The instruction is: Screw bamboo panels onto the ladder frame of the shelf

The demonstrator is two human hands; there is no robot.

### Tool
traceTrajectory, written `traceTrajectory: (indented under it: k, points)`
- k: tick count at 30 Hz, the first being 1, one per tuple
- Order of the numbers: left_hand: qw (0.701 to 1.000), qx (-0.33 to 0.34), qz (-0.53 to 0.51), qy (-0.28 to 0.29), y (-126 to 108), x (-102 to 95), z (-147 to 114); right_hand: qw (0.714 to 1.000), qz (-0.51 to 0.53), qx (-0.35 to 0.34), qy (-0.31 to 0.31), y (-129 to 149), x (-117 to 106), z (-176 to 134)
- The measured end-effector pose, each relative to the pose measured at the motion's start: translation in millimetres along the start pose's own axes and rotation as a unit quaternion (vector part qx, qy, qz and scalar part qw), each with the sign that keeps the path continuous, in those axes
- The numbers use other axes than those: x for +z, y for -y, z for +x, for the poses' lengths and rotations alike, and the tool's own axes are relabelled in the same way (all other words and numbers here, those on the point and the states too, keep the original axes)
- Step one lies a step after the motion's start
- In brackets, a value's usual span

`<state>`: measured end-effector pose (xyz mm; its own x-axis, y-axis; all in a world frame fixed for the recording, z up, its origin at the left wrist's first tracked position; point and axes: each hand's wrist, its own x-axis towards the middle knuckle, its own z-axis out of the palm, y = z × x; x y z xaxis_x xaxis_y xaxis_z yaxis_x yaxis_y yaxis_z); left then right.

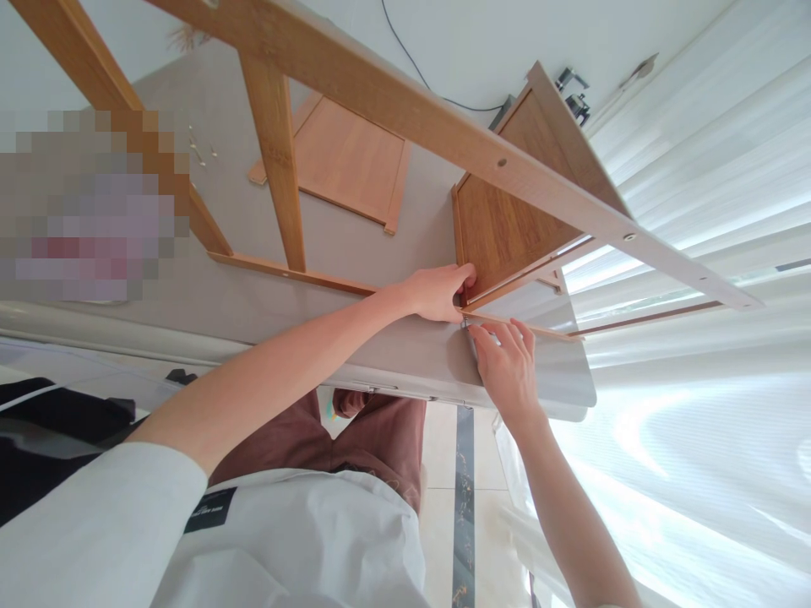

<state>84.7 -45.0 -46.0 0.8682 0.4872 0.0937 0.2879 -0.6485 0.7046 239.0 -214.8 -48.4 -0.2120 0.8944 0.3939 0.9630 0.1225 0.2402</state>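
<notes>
A wooden frame (443, 127) of light brown bars is stood on its side on the grey tabletop (538, 380), its long upper rail pierced by small holes and linked to the lower rail by a crossbar. A grained wooden panel (507, 236), edged with slim strips, is set upright behind it, one corner brought to the lower rail. Near that corner a small metal fastener (465, 322) is seen, partly hidden by fingertips.

Sheer white curtain (710, 473) beside the grey tabletop (405, 350), thin dark cable (469, 108) at its far side; pale floor tiles (440, 447), dark marbled strip (465, 490) below it
</notes>
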Motion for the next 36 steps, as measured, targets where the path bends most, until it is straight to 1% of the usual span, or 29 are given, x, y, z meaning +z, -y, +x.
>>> traceTrajectory:
  k: [4,10,20,26,36]
  points:
    - [1.0,0.007,0.002,-0.001,-0.4,-0.5,0.0,1.0,0.006,0.003,-0.003,1.8,-1.4,0.6]
    - [1.0,-0.002,0.0,0.004,-1.8,-1.7,-0.9,1.0,0.0,0.002,-0.007,2.7,-1.0,0.9]
    - [1.0,0.0,0.0,0.007,-2.8,-2.8,-1.1,1.0,-0.009,-0.003,-0.01,3.1,-2.3,1.0]
    - [1.0,0.004,0.001,-0.001,-2.2,-2.3,-0.8,1.0,0.001,0.004,-0.024,4.9,-2.2,1.1]
    - [1.0,0.003,0.004,0.0,-1.4,-1.7,-0.8,1.0,0.0,0.007,-0.02,5.1,-2.0,2.2]
